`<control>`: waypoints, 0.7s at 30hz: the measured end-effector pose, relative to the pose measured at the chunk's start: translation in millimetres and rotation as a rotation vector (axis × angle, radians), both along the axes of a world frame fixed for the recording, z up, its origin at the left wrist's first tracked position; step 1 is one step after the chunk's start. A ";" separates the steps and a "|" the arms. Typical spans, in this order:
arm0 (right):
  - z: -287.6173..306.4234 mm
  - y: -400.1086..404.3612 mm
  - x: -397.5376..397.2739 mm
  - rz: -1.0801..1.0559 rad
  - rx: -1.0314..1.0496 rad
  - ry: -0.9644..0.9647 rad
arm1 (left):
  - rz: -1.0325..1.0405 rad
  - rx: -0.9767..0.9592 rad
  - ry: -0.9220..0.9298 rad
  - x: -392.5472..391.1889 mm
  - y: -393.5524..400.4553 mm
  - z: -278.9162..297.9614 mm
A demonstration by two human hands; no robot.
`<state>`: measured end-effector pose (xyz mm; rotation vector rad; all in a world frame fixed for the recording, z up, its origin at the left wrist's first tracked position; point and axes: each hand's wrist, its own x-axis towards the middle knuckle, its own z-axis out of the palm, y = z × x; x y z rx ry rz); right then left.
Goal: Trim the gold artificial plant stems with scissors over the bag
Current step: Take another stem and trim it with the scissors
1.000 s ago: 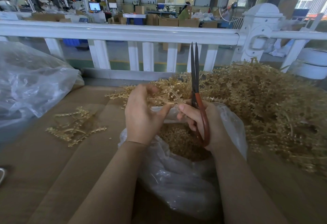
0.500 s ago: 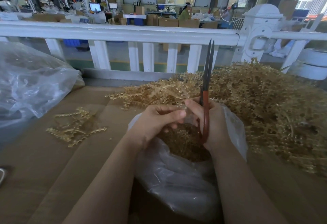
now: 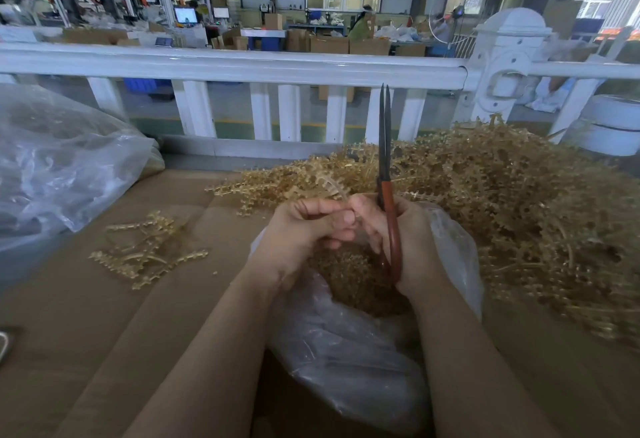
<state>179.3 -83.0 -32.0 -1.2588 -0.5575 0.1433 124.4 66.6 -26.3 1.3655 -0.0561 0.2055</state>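
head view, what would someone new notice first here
The big heap of gold plant stems fills the right side of the cardboard-covered table. At centre, the right hand holds red-handled scissors pointing straight up, blades together, while the left hand pinches a gold stem. Both hands are over a clear bag with gold trimmings inside.
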 end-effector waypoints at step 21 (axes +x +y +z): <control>-9.6 0.8 -1.1 -0.435 -0.789 -0.564 | 0.262 -0.156 -0.246 6.0 13.2 -2.4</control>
